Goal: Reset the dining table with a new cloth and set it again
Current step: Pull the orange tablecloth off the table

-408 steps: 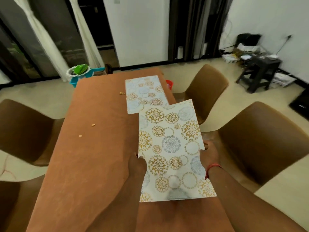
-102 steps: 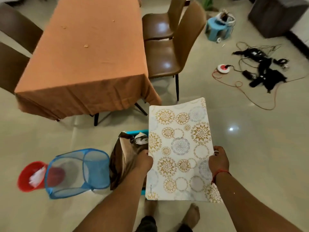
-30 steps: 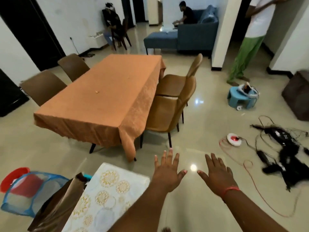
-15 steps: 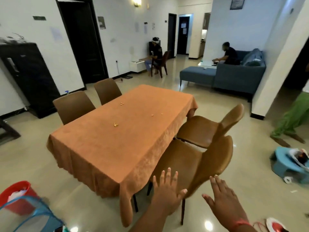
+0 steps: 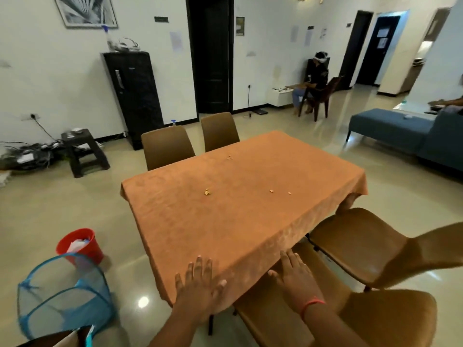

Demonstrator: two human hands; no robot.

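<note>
An orange tablecloth (image 5: pixel 238 204) covers the dining table and hangs over its edges. A few crumbs (image 5: pixel 207 192) lie on it. My left hand (image 5: pixel 198 286) is spread flat, fingers apart, over the near corner of the cloth. My right hand (image 5: pixel 295 279), with a red thread at the wrist, is open beside the cloth's near hanging edge, above a chair seat. Neither hand holds anything.
Brown chairs stand at the right (image 5: pixel 370 249), the near right (image 5: pixel 375 319) and the far side (image 5: pixel 166 146). A blue mesh hamper (image 5: pixel 62 294) and red bucket (image 5: pixel 80 242) sit on the floor at left. A black stool (image 5: pixel 82 151), a fridge and a blue sofa (image 5: pixel 411 131) lie beyond.
The patterned placemats left my hands onto a pile by the hamper. My view has swung up and closer to the table, and both empty hands have reached its near corner.
</note>
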